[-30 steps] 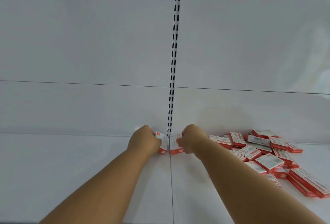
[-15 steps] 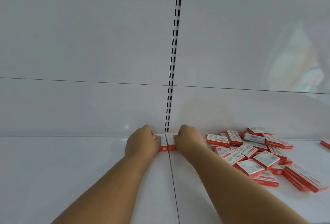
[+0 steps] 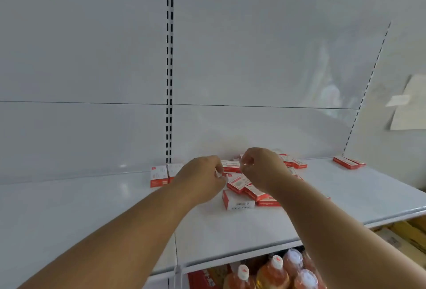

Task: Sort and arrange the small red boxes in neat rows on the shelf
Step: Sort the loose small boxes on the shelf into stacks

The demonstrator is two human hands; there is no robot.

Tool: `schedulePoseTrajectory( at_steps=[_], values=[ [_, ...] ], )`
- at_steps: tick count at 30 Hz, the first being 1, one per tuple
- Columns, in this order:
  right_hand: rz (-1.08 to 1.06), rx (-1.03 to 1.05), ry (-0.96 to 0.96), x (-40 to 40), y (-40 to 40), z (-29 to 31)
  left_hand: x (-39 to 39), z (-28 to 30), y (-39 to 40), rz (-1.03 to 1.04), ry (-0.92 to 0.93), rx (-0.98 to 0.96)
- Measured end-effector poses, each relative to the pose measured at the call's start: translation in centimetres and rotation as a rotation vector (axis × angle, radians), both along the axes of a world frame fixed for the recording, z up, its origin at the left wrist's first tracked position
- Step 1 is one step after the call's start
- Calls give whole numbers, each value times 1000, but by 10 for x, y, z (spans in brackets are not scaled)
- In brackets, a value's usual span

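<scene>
Two small red and white boxes (image 3: pixel 159 176) stand upright side by side against the back wall of the white shelf (image 3: pixel 92 208), by the slotted upright. To their right lies a loose pile of the same red boxes (image 3: pixel 239 198). Both my hands hover over that pile. My left hand (image 3: pixel 202 179) has its fingers curled, with a white box edge showing at the fingertips. My right hand (image 3: pixel 262 169) pinches the right end of a red box (image 3: pixel 230 166) lying between the two hands. My hands and forearms hide part of the pile.
Two more red boxes (image 3: pixel 348 162) lie apart at the shelf's back right. The black slotted upright (image 3: pixel 169 81) runs up the back wall. On the shelf below stand orange drink bottles (image 3: pixel 276 272), with cardboard cartons (image 3: pixel 403 235) to the right. A paper sheet (image 3: pixel 410 104) hangs on the right wall.
Both hands let go of the two upright boxes at the back wall and moved right to the pile. The view swung right and down, showing the shelf's front edge and the bottles.
</scene>
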State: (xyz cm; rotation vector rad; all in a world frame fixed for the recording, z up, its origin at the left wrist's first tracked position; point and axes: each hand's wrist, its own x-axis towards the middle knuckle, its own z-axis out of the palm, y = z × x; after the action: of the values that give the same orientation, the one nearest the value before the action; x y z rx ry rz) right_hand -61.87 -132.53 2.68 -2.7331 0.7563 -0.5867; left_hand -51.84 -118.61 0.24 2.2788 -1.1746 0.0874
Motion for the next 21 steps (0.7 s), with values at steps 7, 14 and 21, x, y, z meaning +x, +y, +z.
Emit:
schedulePoseTrajectory(
  at_steps=[7,14,21],
  values=[
    [87,33,188,-31,-49,-10,-24,-1,-43,93,-57,165],
    [257,-111,321,-22,-78,-5,-34,9,-53,216,100,301],
    [429,-302,479,3,-95,-6,-45,-2,-54,450,164,-36]
  ],
)
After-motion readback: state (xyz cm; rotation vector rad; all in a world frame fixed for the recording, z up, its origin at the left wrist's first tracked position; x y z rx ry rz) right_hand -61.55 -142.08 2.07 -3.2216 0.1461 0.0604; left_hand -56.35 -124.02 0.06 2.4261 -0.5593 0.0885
